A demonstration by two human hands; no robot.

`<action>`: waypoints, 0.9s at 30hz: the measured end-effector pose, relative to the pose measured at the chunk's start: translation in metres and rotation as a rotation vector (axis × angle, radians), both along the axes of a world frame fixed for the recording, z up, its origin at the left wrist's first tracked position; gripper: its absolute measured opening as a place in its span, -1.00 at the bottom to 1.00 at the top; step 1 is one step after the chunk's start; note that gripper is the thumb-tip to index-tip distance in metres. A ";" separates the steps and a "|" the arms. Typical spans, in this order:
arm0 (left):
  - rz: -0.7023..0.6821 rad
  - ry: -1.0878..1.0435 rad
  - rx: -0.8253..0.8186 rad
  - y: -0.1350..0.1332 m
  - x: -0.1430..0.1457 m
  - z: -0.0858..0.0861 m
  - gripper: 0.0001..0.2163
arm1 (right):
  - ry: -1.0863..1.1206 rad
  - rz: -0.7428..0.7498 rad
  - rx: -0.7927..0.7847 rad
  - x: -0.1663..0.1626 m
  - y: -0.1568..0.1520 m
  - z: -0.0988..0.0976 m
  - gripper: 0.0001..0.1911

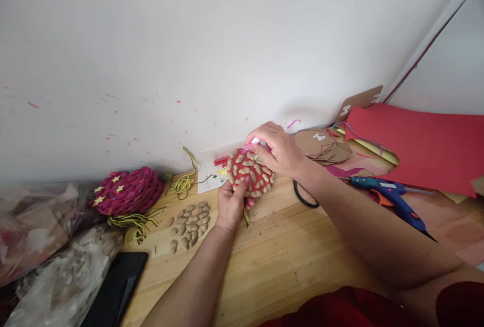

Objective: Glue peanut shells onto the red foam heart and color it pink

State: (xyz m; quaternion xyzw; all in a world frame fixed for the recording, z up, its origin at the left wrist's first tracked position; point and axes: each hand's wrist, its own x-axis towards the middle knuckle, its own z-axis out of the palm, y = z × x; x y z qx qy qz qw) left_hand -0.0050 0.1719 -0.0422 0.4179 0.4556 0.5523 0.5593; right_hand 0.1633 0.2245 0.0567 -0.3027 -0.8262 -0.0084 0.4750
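Soft, diffuse light, fairly bright, source out of frame; pale wall (227,55) reads greyish, with a faint soft-edged shadow above the cardboard discs (310,143). Mild sheen on wooden tabletop (272,246), small pale glints on plastic bags (68,276), which sit darker and look smeary at the left edge. Wide-angle stretch toward the edges, red sheet (423,140) pulled wide; peanut-covered disc (247,171) reasonably crisp, finest detail soft.

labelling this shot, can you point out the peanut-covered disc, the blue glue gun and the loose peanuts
Peanut-covered disc (252,172), head view: near the middle of its face
Blue glue gun (395,193), head view: its body, by the handle
Loose peanuts (192,227), head view: one peanut mid-cluster
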 end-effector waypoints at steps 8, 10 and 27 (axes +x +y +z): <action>-0.003 -0.022 -0.011 0.001 0.000 0.000 -0.59 | 0.009 -0.024 -0.017 0.001 0.001 -0.001 -0.90; -0.010 -0.026 -0.015 0.001 0.000 0.001 -0.58 | 0.017 -0.014 -0.019 0.001 0.001 -0.001 -0.90; -0.021 -0.092 -0.031 -0.001 0.001 0.008 -0.58 | 0.102 -0.028 -0.062 0.005 0.002 0.002 -0.89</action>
